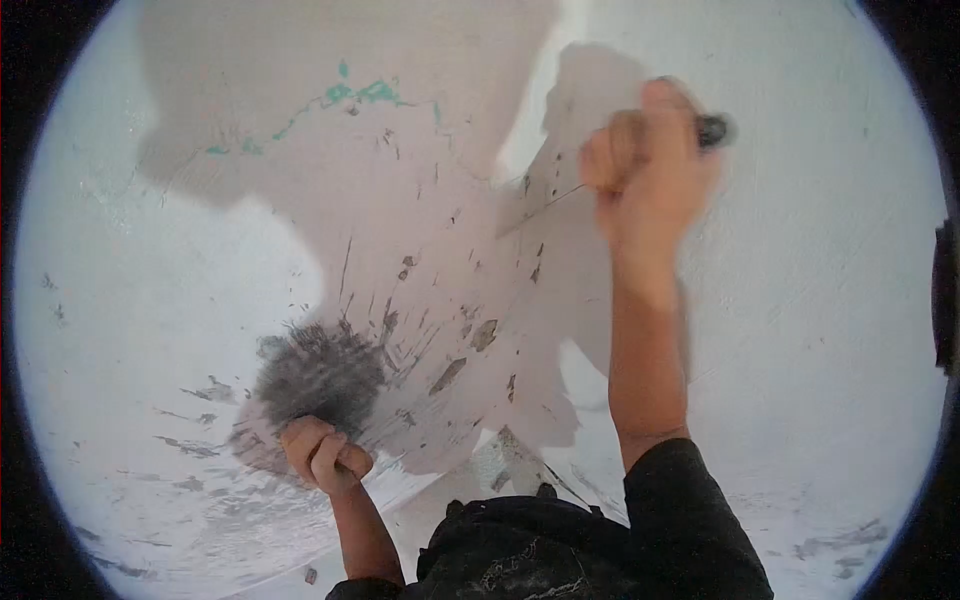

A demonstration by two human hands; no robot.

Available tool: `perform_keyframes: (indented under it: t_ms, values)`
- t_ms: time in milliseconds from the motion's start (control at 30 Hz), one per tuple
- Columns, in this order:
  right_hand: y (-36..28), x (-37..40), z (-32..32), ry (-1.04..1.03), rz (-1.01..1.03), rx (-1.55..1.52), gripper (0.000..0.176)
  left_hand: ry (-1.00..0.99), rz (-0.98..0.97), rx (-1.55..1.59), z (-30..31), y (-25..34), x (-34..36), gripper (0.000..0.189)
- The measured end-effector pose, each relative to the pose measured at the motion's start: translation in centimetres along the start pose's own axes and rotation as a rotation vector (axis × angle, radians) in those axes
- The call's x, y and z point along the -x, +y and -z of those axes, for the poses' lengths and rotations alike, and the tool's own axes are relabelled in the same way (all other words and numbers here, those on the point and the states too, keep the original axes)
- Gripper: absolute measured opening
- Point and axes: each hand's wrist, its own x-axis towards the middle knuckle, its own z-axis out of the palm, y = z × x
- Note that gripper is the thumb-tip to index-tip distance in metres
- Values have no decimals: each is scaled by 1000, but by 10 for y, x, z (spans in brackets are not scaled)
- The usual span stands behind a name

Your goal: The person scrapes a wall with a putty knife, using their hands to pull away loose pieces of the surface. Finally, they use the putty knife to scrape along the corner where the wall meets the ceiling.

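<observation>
My right hand (655,175) is raised against the pale wall (800,260), its fingers closed in a fist around what looks like a scraper. The scraper's dark handle end (713,131) sticks out on the right, blurred, and a thin flat blade seems to reach left of the fist. Lower on the left, my left hand (325,455) is closed on a dark grey, bristly brush (322,375). The brush's bristles are up against or very near the wall, smeared by motion. Its handle is hidden in my fingers.
Green patches (360,93) show on the upper wall. Dark scuffs and chipped spots (448,376) spread between my hands. A corner (505,440) lies in front of my torso. A dark object (944,300) stands at the far right edge. Shadows cover the middle.
</observation>
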Motion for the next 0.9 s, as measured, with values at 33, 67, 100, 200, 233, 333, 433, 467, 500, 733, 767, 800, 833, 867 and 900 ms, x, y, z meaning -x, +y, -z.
perform_keyframes:
  t_ms: [33, 67, 100, 200, 233, 333, 433, 467, 500, 733, 767, 800, 833, 867, 900]
  values:
    - [8, 2, -3, -118, 55, 116, 36, -10, -1, -19, -1, -1, 1, 29]
    - [6, 1, 0, -121, 63, 115, 36, -1, -3, -18, -3, -1, 0, 29]
    - [-1, 1, 3, -71, 66, 24, 36, -2, 3, -23, -3, 0, -1, 26]
    - [-18, -4, 13, -101, 92, -151, 37, 2, 25, -27, -4, 2, -3, 15]
    - [-11, -5, 17, -107, 93, -203, 29, 17, 34, -22, -5, 3, -4, 10]
    - [4, 5, 12, -65, 21, -185, 19, 23, 52, -47, -5, 7, -9, 10]
    - [-22, 9, 10, -14, 20, -226, 41, 28, 18, -30, -7, 5, -12, 10]
    - [-20, 8, 13, -14, 10, -225, 41, 21, 24, -34, -6, 5, -9, 10]
    - [-17, 5, 15, -32, 56, -231, 42, 15, 17, -20, -5, 4, -5, 12]
    - [-27, -5, 13, -166, 119, -284, 39, 24, 25, 54, -3, -3, 7, 10]
    - [-30, -6, 14, -182, 114, -363, 39, 23, 26, 56, -4, -3, 5, 10]
    - [-16, -2, 12, -179, 110, -360, 39, 16, 20, 34, -4, -1, 2, 12]
    - [10, 2, 7, -106, 108, -130, 40, 11, 12, 14, -3, 0, 0, 14]
    - [21, 3, 1, -35, 112, 95, 41, 16, 8, 15, -2, 0, 0, 14]
    - [16, 7, 3, -91, 81, 63, 40, 17, -4, 24, -1, 0, 0, 15]
